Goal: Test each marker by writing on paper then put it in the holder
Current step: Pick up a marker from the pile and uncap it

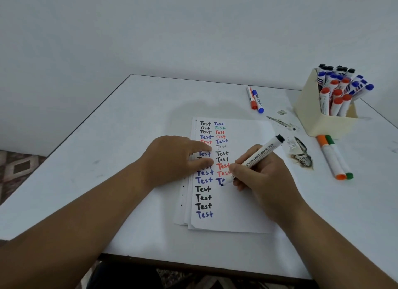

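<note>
1. My right hand [256, 176]: fingers curled round the marker [255, 159] in a writing grip; tip down on the paper [234, 202], partway into a dark blue "Test" in the second column; cap seated on the rear end, pointing up and away from me.
2. My left hand [172, 159]: fingers straight and flat, holding nothing, pressing the paper's left side just beside the tip.
3. Holder [312, 107]: cream box, well beyond my right hand and to its right; crowded with black, blue and red-capped markers.
4. Untested stock, as I judge it: red and blue pair [255, 100] lying beyond my right hand; orange and green pair [336, 159] to its right, touching the holder's base.
5. Risks: my right palm may drag over fresh ink and smear it; the loose stack may slide if my left hand lifts; the full holder may refuse another marker or tip under a shove; the lying pairs may roll if knocked.
6. Surface: white table [129, 159], dark-edged; scuffed patches with peeled coating right of my right hand.
7. Room: plain pale wall [150, 30] beyond both hands; patterned floor [17, 168] left of my left arm.
</note>
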Demonstrator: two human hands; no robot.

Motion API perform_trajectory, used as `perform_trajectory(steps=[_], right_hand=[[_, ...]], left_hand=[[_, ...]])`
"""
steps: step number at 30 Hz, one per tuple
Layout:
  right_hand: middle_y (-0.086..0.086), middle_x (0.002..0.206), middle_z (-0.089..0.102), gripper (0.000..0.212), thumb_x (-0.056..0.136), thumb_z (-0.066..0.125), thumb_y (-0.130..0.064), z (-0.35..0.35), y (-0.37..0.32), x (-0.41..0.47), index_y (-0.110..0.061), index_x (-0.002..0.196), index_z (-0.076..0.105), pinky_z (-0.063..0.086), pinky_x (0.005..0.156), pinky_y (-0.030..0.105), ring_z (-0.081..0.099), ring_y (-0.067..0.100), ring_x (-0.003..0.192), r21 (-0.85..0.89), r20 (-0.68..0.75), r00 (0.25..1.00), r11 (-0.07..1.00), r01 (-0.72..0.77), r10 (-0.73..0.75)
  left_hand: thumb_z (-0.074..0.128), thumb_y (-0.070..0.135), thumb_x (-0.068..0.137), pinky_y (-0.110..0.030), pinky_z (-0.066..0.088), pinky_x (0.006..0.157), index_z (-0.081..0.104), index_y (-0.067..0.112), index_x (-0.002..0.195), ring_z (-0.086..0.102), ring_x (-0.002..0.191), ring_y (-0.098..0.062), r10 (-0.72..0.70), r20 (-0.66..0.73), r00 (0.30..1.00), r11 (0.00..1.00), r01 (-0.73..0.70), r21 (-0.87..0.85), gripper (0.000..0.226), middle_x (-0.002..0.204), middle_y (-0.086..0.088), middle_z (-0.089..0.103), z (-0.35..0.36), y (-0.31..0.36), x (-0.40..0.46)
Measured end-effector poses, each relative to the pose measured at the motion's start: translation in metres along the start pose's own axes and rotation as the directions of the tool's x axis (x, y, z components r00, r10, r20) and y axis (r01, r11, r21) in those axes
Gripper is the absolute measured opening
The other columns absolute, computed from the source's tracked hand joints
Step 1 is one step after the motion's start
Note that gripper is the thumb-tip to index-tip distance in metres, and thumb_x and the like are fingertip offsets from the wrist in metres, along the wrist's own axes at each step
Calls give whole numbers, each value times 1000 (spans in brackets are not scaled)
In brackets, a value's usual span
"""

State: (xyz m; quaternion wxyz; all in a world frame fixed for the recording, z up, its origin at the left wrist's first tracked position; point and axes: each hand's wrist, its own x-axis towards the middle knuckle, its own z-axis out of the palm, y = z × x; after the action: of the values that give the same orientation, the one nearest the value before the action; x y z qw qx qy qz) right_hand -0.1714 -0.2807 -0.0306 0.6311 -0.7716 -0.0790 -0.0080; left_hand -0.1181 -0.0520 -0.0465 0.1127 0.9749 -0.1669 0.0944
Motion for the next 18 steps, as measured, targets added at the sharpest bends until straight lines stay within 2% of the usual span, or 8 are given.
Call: perform_trajectory(steps=[3, 7, 12, 18], right_hand=[[15, 65, 67, 11, 89, 71, -6, 1, 0, 0, -3, 81, 65, 56, 59, 32, 63, 22, 59, -11, 19, 1000, 1000, -16, 16], [16, 65, 67, 12, 89, 72, -7, 1, 0, 0, -3, 81, 64, 54, 58, 26, 63, 21, 58, -32, 25, 999, 999, -20, 21], [17, 64, 67, 13, 88, 72, -5, 1, -2, -1, -4, 78, 64, 55, 56, 28, 62, 21, 56, -62, 47, 998, 998, -27, 30], [12, 64, 69, 13, 89, 73, -7, 2, -3, -1, -6, 78, 66, 55, 58, 28, 66, 24, 58, -46, 25, 1000, 999, -17, 19]], left_hand=[[38, 82, 85, -25, 38, 70, 57, 54, 129, 48, 82, 0, -4, -2, 1000, 1000, 4, 5, 55, 107, 17, 68, 0, 0, 0], [40, 79, 86, -23, 35, 67, 58, 53, 128, 46, 80, 0, 0, -6, 1000, 1000, 0, -8, 52, 105, 16, 69, -2, 2, -1], [40, 80, 86, -11, 27, 63, 57, 54, 129, 45, 80, 0, -4, 7, 1000, 1000, 4, -12, 52, 108, 17, 68, -4, 3, 0], [39, 81, 86, -13, 28, 62, 56, 53, 130, 45, 80, 0, -12, 22, 1000, 1000, 12, 0, 54, 106, 16, 68, -4, 3, 0]])
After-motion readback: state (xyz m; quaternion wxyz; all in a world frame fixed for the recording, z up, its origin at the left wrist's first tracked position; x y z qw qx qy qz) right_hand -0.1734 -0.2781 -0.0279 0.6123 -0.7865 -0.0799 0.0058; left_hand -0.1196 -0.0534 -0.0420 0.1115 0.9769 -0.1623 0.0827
